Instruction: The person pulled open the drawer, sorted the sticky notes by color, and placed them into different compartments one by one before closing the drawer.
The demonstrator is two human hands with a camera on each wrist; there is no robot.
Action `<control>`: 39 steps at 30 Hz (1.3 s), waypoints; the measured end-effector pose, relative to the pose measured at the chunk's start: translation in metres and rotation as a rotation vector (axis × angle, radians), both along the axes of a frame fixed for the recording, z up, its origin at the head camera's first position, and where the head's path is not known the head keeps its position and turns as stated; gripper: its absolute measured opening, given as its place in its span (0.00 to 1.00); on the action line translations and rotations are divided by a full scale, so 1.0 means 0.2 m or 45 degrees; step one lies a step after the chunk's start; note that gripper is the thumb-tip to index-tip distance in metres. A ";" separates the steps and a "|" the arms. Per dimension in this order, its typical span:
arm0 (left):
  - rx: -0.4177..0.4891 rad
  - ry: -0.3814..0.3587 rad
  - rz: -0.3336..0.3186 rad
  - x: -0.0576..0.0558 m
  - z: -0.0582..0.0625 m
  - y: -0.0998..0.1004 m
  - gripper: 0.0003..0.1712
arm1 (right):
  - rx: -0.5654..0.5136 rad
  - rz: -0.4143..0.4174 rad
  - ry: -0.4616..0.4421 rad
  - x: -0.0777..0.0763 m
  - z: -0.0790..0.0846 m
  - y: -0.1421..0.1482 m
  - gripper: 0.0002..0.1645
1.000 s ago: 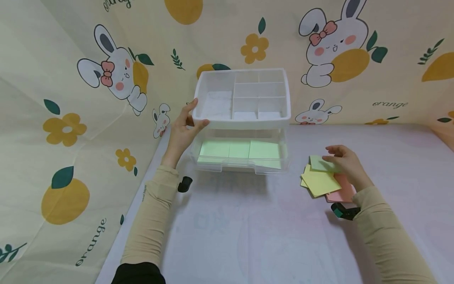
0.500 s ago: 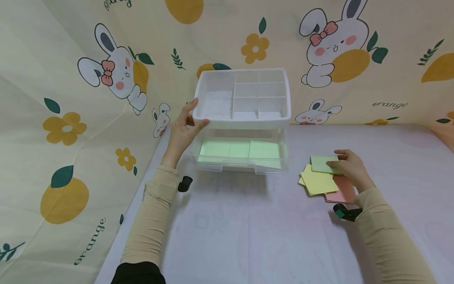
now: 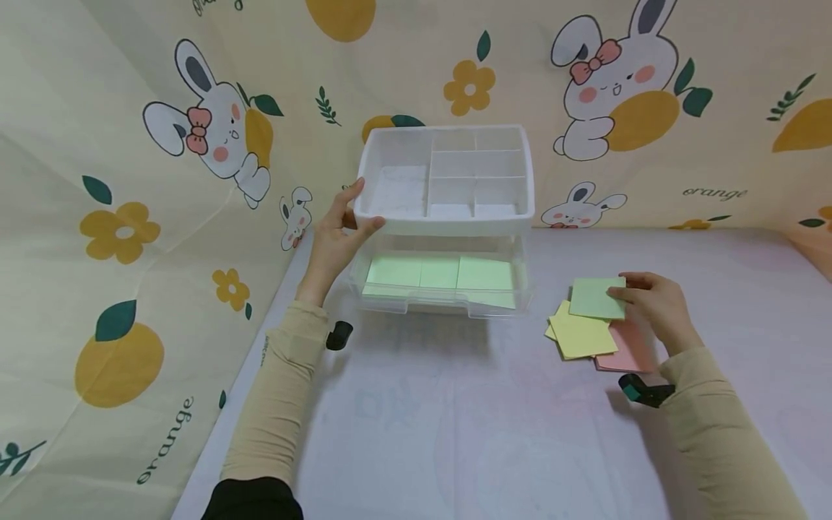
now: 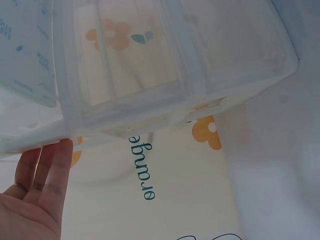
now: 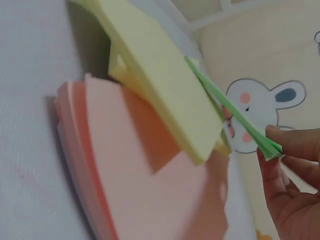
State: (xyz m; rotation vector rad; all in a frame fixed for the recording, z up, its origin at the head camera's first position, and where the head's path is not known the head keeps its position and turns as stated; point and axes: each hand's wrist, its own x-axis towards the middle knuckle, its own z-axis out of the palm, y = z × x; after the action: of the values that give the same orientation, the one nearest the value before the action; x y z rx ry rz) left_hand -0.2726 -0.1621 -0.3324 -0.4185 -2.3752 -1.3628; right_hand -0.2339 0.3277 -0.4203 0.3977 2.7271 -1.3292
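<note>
My left hand (image 3: 334, 245) grips the front left corner of a white storage box (image 3: 448, 227), its thumb on the front rim. From below, in the left wrist view, the fingertips (image 4: 62, 150) press against the translucent box. Under the divided top sits a clear drawer (image 3: 435, 306), pulled out, with light green sticky notes (image 3: 437, 273) laid side by side in it. Further right, my right hand (image 3: 659, 310) pinches a thin green sticky note pad (image 5: 232, 111) by its edge between thumb and fingers. Beneath it lie yellow sticky notes (image 3: 581, 336) on top of pink sticky notes (image 5: 135, 170).
A pale cloth covers the table (image 3: 455, 419). Behind and to the left hangs a cream curtain (image 3: 286, 43) printed with rabbits, flowers and oranges. A black wrist camera (image 3: 339, 336) is strapped at the left sleeve, another camera (image 3: 645, 391) at the right.
My right hand has drawn back slightly to the right and now pinches the green pad by its right edge, tilting it up so more of it shows. The left hand keeps its hold.
</note>
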 end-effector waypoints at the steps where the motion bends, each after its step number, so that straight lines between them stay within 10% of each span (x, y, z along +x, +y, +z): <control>1: 0.000 -0.002 0.000 0.00 0.00 0.00 0.41 | -0.014 -0.014 0.021 -0.02 -0.02 0.02 0.44; 7: 0.003 -0.002 0.000 0.00 0.01 0.01 0.41 | -0.166 -0.073 0.190 -0.10 -0.12 0.14 0.40; 19: 0.006 -0.029 0.006 0.00 0.01 0.01 0.41 | -0.553 -0.220 0.484 0.10 0.31 -0.14 0.25; 26: 0.009 -0.019 0.008 0.00 0.01 0.01 0.41 | -0.979 -0.242 0.751 0.12 0.43 -0.23 0.17; 39: 0.007 -0.029 0.015 0.00 0.01 0.01 0.41 | -1.356 -0.132 1.133 0.17 0.62 -0.45 0.16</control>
State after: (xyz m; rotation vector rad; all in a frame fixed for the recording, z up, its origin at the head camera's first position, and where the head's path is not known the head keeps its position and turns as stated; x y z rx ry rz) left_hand -0.2720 -0.1605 -0.3313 -0.3888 -2.3877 -1.3754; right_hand -0.1995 0.2386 -0.2959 -0.2173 1.8766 -3.2179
